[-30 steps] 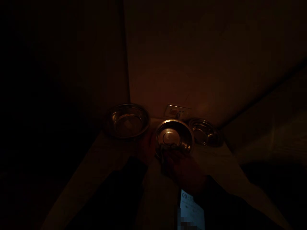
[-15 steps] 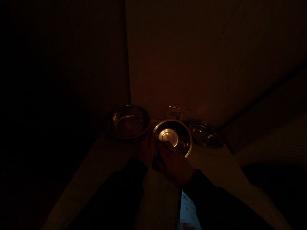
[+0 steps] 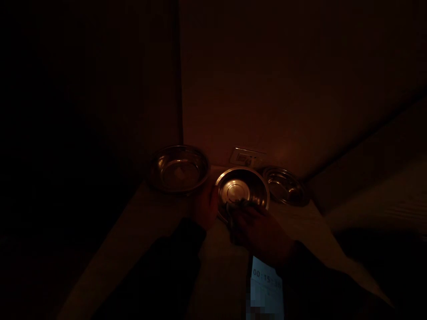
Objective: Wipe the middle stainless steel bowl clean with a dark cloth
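Note:
In the dim light, a round steel bowl (image 3: 237, 189) stands in the middle of the table. My left hand (image 3: 206, 206) grips its left side, thumb by the rim, though the fingertips are lost in shadow. A dark, crumpled cloth (image 3: 230, 217) is bunched in my right hand (image 3: 258, 226), which presses it against the near edge of the bowl. The cloth's full shape is hidden under the fingers.
A wider steel bowl (image 3: 180, 171) is at the back left and a shallow steel dish (image 3: 287, 186) at the back right. A wall socket plate (image 3: 247, 156) sits behind. A lit phone (image 3: 265, 289) showing a timer lies near my right forearm.
My right hand and the cloth have slid right along the bowl's near edge. The bowl has shifted slightly right in view. More of the phone screen shows. My left hand stays at the bowl.

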Demonstrator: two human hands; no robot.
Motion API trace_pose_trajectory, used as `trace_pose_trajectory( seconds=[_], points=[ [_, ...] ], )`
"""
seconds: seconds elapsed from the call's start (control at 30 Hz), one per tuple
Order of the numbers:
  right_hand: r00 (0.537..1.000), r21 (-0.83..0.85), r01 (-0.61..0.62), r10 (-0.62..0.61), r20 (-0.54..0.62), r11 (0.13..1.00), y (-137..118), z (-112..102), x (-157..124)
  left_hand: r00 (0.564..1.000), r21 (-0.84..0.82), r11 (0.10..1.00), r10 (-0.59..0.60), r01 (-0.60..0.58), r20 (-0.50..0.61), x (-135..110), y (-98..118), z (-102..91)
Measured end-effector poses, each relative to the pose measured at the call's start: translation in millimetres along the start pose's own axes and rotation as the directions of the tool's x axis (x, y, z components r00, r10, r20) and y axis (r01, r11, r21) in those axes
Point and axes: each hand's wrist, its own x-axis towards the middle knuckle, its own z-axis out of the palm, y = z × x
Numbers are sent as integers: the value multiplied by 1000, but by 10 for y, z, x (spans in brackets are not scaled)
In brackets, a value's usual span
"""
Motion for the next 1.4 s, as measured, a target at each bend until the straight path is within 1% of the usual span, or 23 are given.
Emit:
trace_pose_trajectory(
  seconds=[0.17,0.37,0.5,0.6,0.73,0.83,0.9,1.0,1.13,1.23,1.33,1.4],
  points=[
    [999,-23,-37,36,-28,999,-93,28,60,1000,-11,1000,-2,2,2,6,-5,25],
    [994,113,-89,96,-56,990,-189,60,244,1000,-4,1000,-16,17,13,22,2,25],
    [994,134,-81,90,-61,988,-189,38,275,999,6,999,-35,35,18,17,14,13],
    [996,102,-69,74,-48,992,-167,32,225,1000,19,1000,-16,16,-2,12,-9,12],
    [999,17,-37,37,-30,999,-82,56,85,999,20,999,39,-39,-7,11,-55,10],
    [999,-23,11,-12,-51,1000,-1,76,-23,998,37,998,58,-58,-2,12,-76,8],
    [997,-38,20,-23,-71,999,36,89,-69,998,34,997,65,-65,2,17,-82,9],
    [995,-57,10,-16,-98,998,53,122,-98,998,7,998,58,-58,10,30,-68,10],
    [993,-73,2,-11,-121,997,41,171,-92,1000,-61,998,-3,5,27,36,-10,9],
    [993,-67,-32,24,-114,997,13,175,-51,996,-93,995,-39,47,83,18,14,20],
    [991,-71,-87,79,-109,994,-42,166,22,991,-91,995,-19,31,132,-2,-12,43],
    [988,-66,-106,97,-123,992,-81,171,68,994,-77,997,10,-1,112,-7,-45,55]
  ],
)
